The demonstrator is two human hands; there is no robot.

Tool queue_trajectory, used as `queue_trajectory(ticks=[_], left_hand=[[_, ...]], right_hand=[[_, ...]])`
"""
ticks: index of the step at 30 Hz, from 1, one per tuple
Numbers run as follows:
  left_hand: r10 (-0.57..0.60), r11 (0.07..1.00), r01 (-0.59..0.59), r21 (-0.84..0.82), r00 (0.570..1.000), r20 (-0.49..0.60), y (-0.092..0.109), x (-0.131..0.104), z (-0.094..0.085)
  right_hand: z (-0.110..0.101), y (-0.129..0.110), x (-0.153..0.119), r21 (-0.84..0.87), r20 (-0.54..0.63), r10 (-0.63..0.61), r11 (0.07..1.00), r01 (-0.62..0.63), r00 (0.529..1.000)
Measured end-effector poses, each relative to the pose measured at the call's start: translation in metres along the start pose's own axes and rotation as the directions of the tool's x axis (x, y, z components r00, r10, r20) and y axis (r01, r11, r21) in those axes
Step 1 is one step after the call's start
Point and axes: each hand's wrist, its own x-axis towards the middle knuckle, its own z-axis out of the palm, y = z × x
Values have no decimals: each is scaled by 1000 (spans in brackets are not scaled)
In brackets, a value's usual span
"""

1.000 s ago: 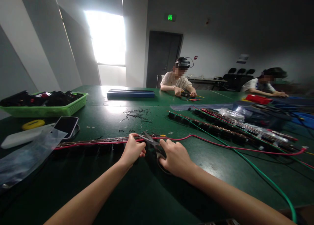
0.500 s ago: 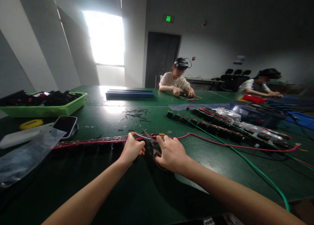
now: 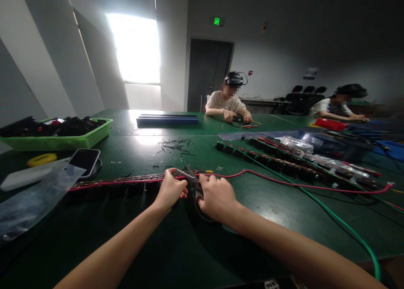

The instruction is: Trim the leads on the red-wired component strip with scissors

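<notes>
In the head view, my right hand point(image 3: 217, 196) is closed round the handles of the scissors point(image 3: 195, 181), whose blades are parted and point up and left. My left hand point(image 3: 172, 188) has its fingers pressed together at the long wired strip point(image 3: 123, 181), just left of the blades; what it pinches is too small to make out. A red wire point(image 3: 268, 177) runs along this strip and on to the right across the green table point(image 3: 142, 238). Cut dark scraps point(image 3: 175, 145) lie beyond my hands.
A green basket point(image 3: 63, 141) of black parts, a phone point(image 3: 82, 160) and a plastic bag point(image 3: 34, 205) are at the left. Blue bars point(image 3: 167, 120) lie further back. More wired strips point(image 3: 271, 160) and a green wire point(image 3: 341, 226) are at right. Two people sit beyond.
My right hand and the scissors have shifted slightly left, closer to my left hand. My left hand has barely moved.
</notes>
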Motion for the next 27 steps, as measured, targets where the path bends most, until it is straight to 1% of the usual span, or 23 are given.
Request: queue_trajectory(ticks=[5,12,27], left_hand=[[14,1000,-14,-2,1000,-15,3,-3,-1],[-3,1000,3,-8,1000,-26,3,-2,-1],[-21,1000,21,-9,999,-24,4,-1,0]], right_hand=[[-2,1,-3,-12,-7,8,1000,-9,1000],[-1,3,-4,-11,7,-12,1000,12,1000],[-3,5,-7,28,54,-8,1000,6,998]])
